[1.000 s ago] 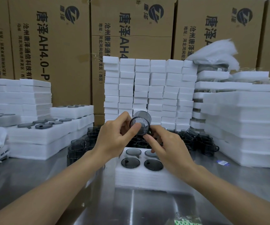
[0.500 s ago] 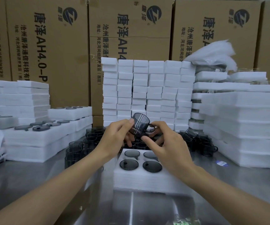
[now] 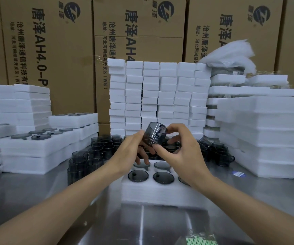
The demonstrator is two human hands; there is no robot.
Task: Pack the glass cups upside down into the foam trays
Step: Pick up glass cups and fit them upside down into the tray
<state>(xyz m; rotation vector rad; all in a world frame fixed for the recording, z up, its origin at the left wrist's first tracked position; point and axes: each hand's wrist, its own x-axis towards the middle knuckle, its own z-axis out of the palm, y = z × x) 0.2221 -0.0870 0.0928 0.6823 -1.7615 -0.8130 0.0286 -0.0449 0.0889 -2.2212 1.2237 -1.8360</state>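
A smoky grey glass cup is held tilted in the air above the white foam tray, its base turned up and away. My left hand pinches its left side. My right hand grips its right side, thumb near the rim and fingers over the top by the handle. Several cups sit upside down in the tray's holes, two of them at the front. A crowd of loose grey cups stands on the steel table behind and left of the tray.
Filled foam trays are stacked at the left. Tall piles of white foam blocks stand behind, and more foam sheets at the right. Cardboard boxes form the back wall. A green printed packet lies at the near table edge.
Both hands have turned the cup between them, so its base now points up and away instead of toward me. The cup shifted slightly right.
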